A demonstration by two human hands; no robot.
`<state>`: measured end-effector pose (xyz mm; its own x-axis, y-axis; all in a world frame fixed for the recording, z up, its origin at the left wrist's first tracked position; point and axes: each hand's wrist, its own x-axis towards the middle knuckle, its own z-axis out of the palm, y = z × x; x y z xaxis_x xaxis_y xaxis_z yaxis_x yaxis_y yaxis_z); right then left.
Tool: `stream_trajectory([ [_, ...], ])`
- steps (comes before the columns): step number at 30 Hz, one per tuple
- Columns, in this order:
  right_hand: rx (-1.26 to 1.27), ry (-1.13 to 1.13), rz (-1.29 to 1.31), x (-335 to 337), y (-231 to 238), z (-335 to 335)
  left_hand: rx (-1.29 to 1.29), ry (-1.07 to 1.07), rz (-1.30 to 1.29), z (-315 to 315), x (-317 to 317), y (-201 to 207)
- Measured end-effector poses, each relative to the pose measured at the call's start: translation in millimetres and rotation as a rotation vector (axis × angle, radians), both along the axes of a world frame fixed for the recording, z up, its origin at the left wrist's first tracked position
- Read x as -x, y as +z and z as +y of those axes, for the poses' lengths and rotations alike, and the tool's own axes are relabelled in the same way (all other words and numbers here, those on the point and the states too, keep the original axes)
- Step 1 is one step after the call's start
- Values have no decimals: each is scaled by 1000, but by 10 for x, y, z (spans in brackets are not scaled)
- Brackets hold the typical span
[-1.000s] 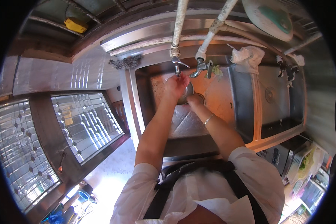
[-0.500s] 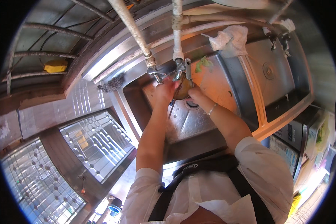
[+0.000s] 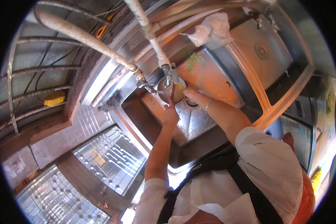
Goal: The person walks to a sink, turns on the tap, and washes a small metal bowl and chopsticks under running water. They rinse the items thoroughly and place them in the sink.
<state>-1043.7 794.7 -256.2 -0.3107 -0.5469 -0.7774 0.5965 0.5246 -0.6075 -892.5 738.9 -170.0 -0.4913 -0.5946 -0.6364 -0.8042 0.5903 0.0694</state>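
Note:
Under the taps, a round metal bowl (image 3: 167, 95) is held tilted in the left sink basin (image 3: 198, 123), its inside facing up and looking yellowish. My right hand (image 3: 193, 95) is closed on the bowl's right rim. From below, my left hand (image 3: 170, 113) grips a thin brown handle (image 3: 173, 90) that reaches up over the bowl; what it belongs to is unclear. Two metal taps, the left one (image 3: 150, 89) and the right one (image 3: 167, 74), hang just above the bowl. A drain (image 3: 192, 103) lies right beside it.
Green leaves (image 3: 194, 61) lie at the basin's back. A white cloth (image 3: 212, 30) hangs over the divider near the second basin (image 3: 272, 48). A dark scouring pad (image 3: 110, 101) rests on the left ledge. White pipes (image 3: 89, 37) come down close above my hands.
My left hand has come down from beneath the taps and now grips the brown handle. The bowl has turned so its inside shows. The whole view has shifted and rotated.

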Motion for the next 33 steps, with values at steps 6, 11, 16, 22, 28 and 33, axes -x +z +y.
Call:
stream_trajectory([
  [6, 82, -299, -55, -92, 98, 190, 36, -60, -72, -288, -300, 254],
  [11, -72, 43, 147, -302, 209, 389, -163, -327, -104, -213, -261, 390],
  [16, 9, 25, -4, -603, 378, 769, 63, -35, -111, -268, -140, 335],
  [22, 159, 458, 655, -613, 786, 1472, 61, -82, -130, -183, -249, 466],
  [28, -174, 851, 1023, -313, 751, 1281, 175, -18, -132, -8, -253, 508],
  [33, -49, 1011, 1271, -143, 308, 898, 17, -290, -222, -24, -218, 416],
])
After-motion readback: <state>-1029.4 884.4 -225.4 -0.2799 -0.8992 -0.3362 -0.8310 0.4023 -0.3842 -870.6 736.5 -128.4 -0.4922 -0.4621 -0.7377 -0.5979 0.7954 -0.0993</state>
